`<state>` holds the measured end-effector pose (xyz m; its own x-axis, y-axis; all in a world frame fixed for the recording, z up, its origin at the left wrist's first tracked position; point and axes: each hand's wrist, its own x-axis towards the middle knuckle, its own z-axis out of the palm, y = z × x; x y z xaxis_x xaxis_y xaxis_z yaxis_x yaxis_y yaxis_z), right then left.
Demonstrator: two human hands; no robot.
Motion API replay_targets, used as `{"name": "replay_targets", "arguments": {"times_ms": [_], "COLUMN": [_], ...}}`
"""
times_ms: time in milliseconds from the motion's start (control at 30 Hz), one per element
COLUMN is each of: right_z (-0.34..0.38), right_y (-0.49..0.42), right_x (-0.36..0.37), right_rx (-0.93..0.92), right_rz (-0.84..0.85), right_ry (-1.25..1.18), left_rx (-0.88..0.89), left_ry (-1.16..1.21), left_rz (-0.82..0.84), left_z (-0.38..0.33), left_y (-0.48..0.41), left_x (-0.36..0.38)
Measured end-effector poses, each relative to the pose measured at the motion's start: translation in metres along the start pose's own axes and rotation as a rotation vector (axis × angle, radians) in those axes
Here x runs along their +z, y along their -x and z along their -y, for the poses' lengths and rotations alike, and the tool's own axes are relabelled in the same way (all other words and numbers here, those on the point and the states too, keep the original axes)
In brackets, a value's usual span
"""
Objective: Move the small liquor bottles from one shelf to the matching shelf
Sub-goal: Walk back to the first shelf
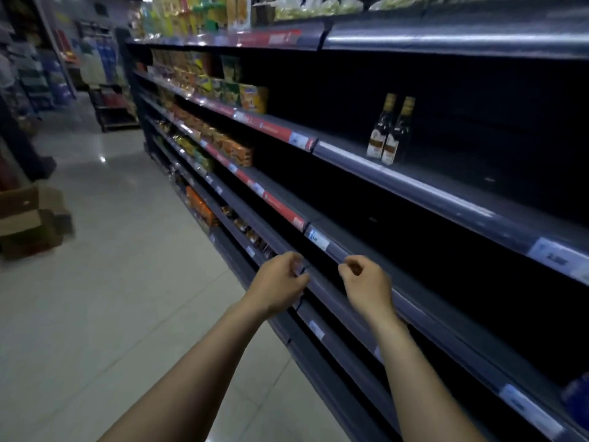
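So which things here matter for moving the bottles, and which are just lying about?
For the job: two small bottles, the shelf under them, left hand, right hand, both holding nothing.
Just lying about: snack packets, cardboard boxes on the floor, price tags.

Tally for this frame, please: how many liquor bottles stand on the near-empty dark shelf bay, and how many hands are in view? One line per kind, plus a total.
Small liquor bottles: 2, side by side on the shelf
Hands: 2, left hand and right hand, neither holding a bottle
Total: 4
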<state>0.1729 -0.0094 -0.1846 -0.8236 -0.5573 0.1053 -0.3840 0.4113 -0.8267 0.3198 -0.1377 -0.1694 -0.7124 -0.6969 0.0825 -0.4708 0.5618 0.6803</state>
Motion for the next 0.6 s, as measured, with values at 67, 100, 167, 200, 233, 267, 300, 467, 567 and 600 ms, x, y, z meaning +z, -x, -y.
{"name": "replay_targets", "arguments": {"times_ms": [67, 100, 167, 200, 233, 267, 300, 467, 567, 600], "right_z": [0.015, 0.022, 0.034, 0.04, 0.046, 0.051, 0.057, 0.074, 0.079, 0.079], "right_y": [-0.034, -0.05, -0.079, -0.092, -0.105, -0.118, -0.131, -0.184, -0.213, -0.221], "right_x": [0.003, 0.002, -0.002, -0.005, -0.009, -0.014, -0.02, -0.052, -0.067, -0.07], "right_rx": [-0.005, -0.011, -0.029, -0.047, -0.066, -0.083, -0.1, -0.163, -0.189, -0.194], "right_rz": [-0.066, -0.101, -0.18, -0.221, -0.26, -0.296, -0.332, -0.474, -0.557, -0.579], "right_ry": [0.013, 0.014, 0.025, 0.036, 0.054, 0.077, 0.102, 0.154, 0.178, 0.183], "left_rx": [0.045, 0.074, 0.13, 0.16, 0.195, 0.23, 0.264, 0.389, 0.487, 0.519], "left_ry": [0.051, 0.067, 0.106, 0.124, 0.134, 0.139, 0.143, 0.245, 0.249, 0.243], "left_rz": [0.021, 0.031, 0.041, 0.047, 0.051, 0.049, 0.038, 0.0, 0.0, 0.0], "left_z": [-0.003, -0.006, -0.016, -0.022, -0.03, -0.038, -0.048, -0.095, -0.116, -0.121], "left_y": [-0.047, -0.069, -0.109, -0.128, -0.146, -0.165, -0.183, -0.265, -0.306, -0.318], "left_x": [-0.008, -0.011, -0.015, -0.017, -0.019, -0.021, -0.022, -0.025, -0.024, -0.023]}}
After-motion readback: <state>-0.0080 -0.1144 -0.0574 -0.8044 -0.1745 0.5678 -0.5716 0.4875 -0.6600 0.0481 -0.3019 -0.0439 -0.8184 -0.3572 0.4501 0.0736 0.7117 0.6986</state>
